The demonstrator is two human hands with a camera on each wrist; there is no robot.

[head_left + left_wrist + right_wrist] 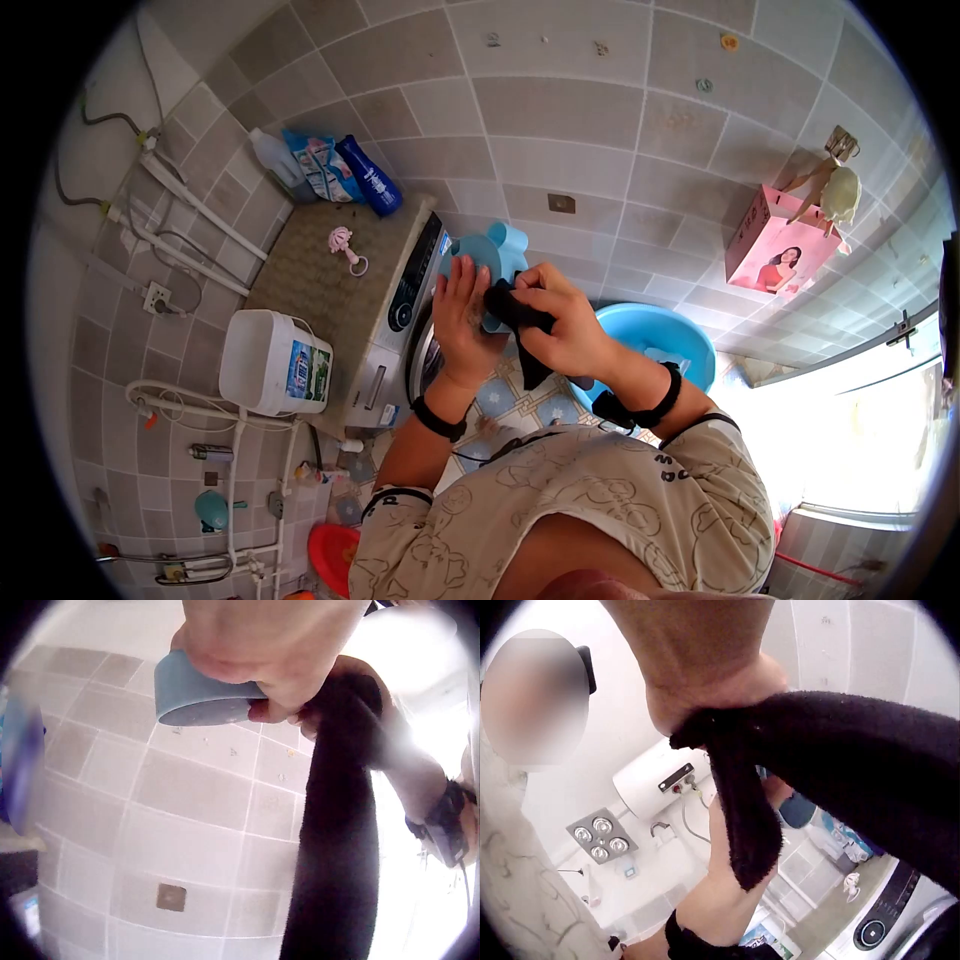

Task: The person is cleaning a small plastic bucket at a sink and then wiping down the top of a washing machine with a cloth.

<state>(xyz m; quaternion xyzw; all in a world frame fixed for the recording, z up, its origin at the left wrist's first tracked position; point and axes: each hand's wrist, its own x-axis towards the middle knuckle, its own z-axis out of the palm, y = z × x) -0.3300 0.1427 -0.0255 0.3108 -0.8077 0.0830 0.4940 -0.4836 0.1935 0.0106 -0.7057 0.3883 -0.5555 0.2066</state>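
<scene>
A light blue plastic vessel (508, 240) with a rounded, cup-like end is raised in front of the washing machine. My left hand (468, 325) grips it, fingers laid along its side. In the left wrist view the vessel's curved rim (202, 709) shows below that hand, with a fingertip bent at its edge. Close beside it, my right hand (568, 320) holds a bunched black fuzzy cloth (520, 312) against the vessel and the left hand. One long end of the cloth (334, 847) hangs down; a shorter rounded end (750, 840) dangles in the right wrist view.
A washing machine (375, 375) stands at left, bearing a white bucket (262, 360), a pink-and-white item (342, 241), a blue bottle (370, 178) and a detergent bag (325, 165). A large blue basin (655, 325) is at right. A pink bag (775, 240) hangs on the wall.
</scene>
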